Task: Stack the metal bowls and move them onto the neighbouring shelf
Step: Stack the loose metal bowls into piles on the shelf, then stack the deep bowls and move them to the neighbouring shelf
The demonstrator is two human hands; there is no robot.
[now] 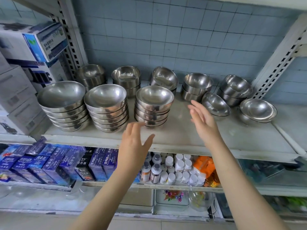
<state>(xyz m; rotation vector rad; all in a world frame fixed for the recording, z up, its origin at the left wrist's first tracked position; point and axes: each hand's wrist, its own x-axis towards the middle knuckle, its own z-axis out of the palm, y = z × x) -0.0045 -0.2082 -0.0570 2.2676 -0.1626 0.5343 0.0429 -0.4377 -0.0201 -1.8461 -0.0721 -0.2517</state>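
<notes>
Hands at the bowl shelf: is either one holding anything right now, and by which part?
Nothing is held. The left hand and the right hand are both open and empty, either side of the front stack of bowls, not touching it.

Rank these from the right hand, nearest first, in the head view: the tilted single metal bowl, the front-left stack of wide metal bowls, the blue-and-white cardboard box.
1. Tilted single metal bowl, just right of the right hand.
2. Front-left stack of wide metal bowls, far left along the shelf.
3. Blue-and-white cardboard box, upper left, on the neighbouring unit.

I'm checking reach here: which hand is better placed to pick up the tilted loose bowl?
Right hand: open, beside the tilted bowl. Left hand sits lower, near the front stack.
</notes>
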